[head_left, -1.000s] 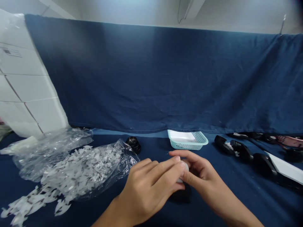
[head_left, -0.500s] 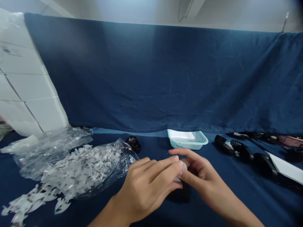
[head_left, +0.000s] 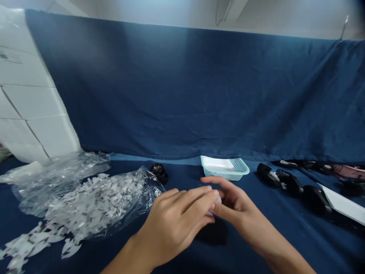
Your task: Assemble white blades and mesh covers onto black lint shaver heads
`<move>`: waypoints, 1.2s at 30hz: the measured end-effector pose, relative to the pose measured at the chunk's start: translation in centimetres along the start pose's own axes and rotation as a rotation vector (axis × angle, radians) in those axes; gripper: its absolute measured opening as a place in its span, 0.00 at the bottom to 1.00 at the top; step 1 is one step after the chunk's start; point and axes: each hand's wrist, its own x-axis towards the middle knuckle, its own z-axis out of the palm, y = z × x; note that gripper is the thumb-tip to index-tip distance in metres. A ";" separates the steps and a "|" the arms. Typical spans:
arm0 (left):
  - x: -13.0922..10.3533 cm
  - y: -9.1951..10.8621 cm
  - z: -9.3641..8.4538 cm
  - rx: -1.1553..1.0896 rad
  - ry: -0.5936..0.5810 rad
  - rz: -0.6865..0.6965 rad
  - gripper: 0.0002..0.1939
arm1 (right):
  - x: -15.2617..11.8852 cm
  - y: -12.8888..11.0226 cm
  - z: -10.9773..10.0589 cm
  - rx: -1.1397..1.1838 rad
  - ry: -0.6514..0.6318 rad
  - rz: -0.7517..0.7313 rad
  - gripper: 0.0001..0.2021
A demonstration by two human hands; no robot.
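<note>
A small whitish piece (head_left: 219, 200) is pinched between my hands, and most of it is covered by fingers, so I cannot tell its kind. My left hand (head_left: 181, 222) wraps over it from the left with its fingers closed. From the right, the thumb of my right hand (head_left: 235, 207) presses against the piece, while its index finger reaches out above. Beneath both hands lies a dark patch (head_left: 212, 233) on the blue cloth, a shadow or a black object. To the left, a clear plastic bag (head_left: 122, 220) spills many thin white pieces (head_left: 94, 201).
Behind my hands stands a light-blue basket (head_left: 225, 176) with something white inside. A stack of black round parts (head_left: 159, 173) sits beside the bag. Black curved parts (head_left: 316, 199), a white tray-like piece (head_left: 343, 203) and a pink basket (head_left: 349, 171) lie rightward. A blue curtain (head_left: 182, 91) hangs behind.
Both hands, still together around the whitish piece, appear slightly further left and the right index finger a touch higher. The whole view has shifted a little; nothing was let go.
</note>
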 end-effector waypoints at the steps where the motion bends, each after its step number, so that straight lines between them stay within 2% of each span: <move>1: 0.0 0.0 0.0 -0.001 -0.019 -0.007 0.17 | 0.1 0.1 0.0 0.006 -0.005 -0.003 0.19; 5: -0.1 -0.1 -0.1 0.028 -0.099 -0.049 0.20 | 0.5 0.6 0.1 0.032 0.008 0.003 0.18; 9: 0.2 -0.1 -0.5 0.062 -0.299 -0.149 0.21 | 0.6 1.0 0.2 0.022 0.006 0.036 0.20; 12: 0.4 0.0 -0.8 0.084 -0.443 -0.225 0.24 | 0.6 1.1 0.2 0.006 -0.009 0.057 0.18; 16: 0.4 -0.3 -0.8 0.083 -0.537 -0.282 0.29 | 0.7 1.4 -0.2 -0.003 0.025 0.104 0.20; 19: 0.5 -0.5 -1.0 -0.023 -0.493 -0.341 0.29 | 0.9 1.8 -0.6 0.066 0.038 0.120 0.20; 23: 1.2 -0.3 -2.0 -0.282 -0.408 -0.517 0.22 | 1.2 1.8 -0.7 0.254 0.019 0.119 0.17; 28: 2.0 0.4 -3.5 -0.518 -0.345 -0.690 0.16 | 0.9 1.2 -0.2 0.315 -0.125 0.098 0.13; 30: 2.0 0.6 -3.8 -0.604 -0.300 -0.731 0.17 | 0.6 1.0 0.0 0.290 -0.160 0.077 0.11; 32: 1.8 0.6 -3.9 -0.734 -0.277 -0.794 0.19 | 0.3 1.0 0.0 0.209 -0.132 0.019 0.12; 36: 1.2 0.4 -3.6 -1.026 -0.323 -0.890 0.26 | 0.0 0.9 -1.1 -0.126 -0.081 -0.232 0.28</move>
